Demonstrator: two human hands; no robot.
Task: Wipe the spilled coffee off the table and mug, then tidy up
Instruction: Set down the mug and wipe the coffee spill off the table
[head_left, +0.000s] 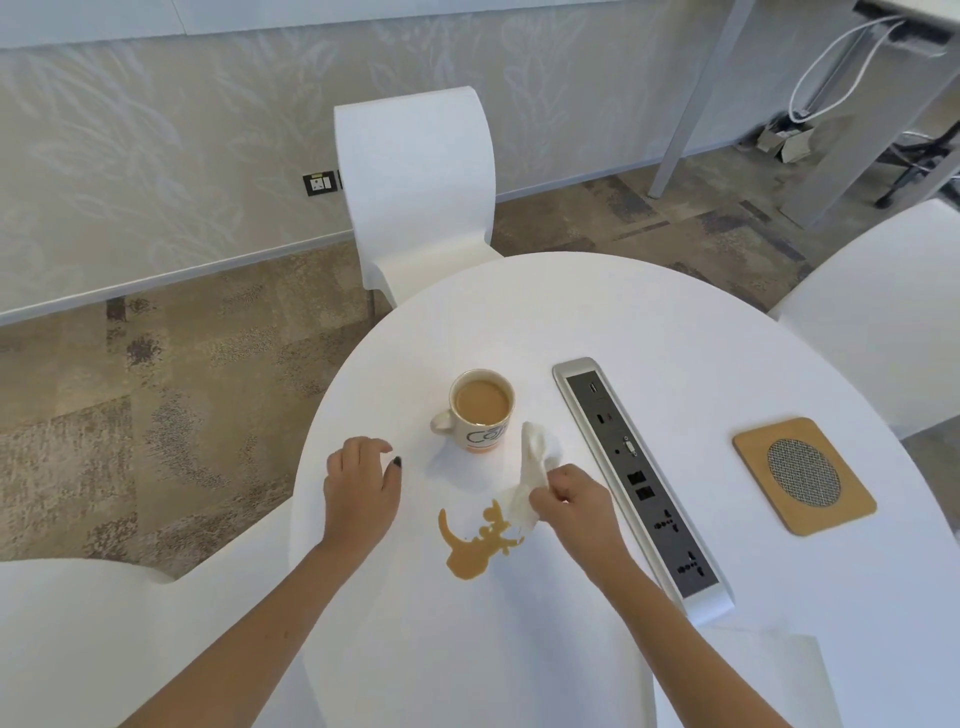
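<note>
Pinching a crumpled white tissue (530, 475) in my right hand (574, 501), I hold its lower end at the right edge of the spilled coffee (475, 545) on the round white table (649, 322). My left hand (361, 488) rests on the tabletop with fingers loosely curled, grasping nothing, left of the mug (478, 410). That mug stands upright beyond the puddle, full of milky coffee. A power strip (641, 480) lies to my right, with a wooden coaster (802, 475) farther right.
</note>
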